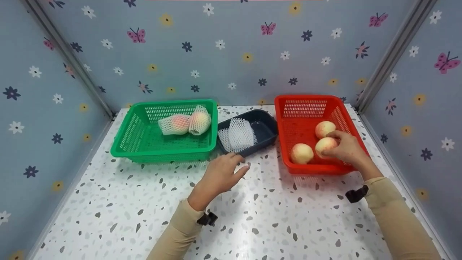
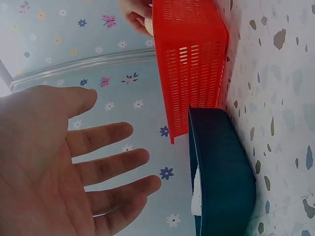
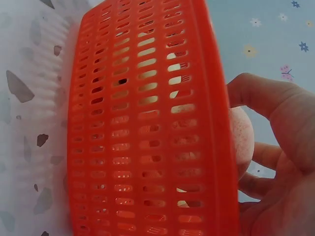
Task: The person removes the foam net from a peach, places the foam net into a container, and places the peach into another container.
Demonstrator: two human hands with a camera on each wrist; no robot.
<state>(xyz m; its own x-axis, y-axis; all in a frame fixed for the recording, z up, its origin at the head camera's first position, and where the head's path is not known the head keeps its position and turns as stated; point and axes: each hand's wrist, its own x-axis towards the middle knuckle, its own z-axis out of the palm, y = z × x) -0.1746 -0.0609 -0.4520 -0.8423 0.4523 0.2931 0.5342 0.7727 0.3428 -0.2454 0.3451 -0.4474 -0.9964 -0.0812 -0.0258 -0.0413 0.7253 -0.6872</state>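
Note:
In the head view, my right hand (image 1: 347, 148) grips a peach (image 1: 326, 147) inside the red basket (image 1: 317, 168). Two more peaches lie by it, one peach (image 1: 301, 153) to the left and another peach (image 1: 325, 129) behind. From the right wrist view, fingers and thumb curl round the held peach (image 3: 242, 142) above the basket's rim. My left hand (image 1: 222, 172) hovers just in front of the dark blue bin (image 1: 265, 130), its fingers spread with nothing in them, as the left wrist view shows. White foam net sleeves (image 1: 241, 135) lie in that bin.
On the left stands a green basket (image 1: 162, 157) with two peaches in foam nets, one netted peach (image 1: 175, 124) lying beside another netted peach (image 1: 199, 121). Flower-patterned walls (image 1: 231, 54) enclose the speckled table (image 1: 231, 224) at the back and both sides.

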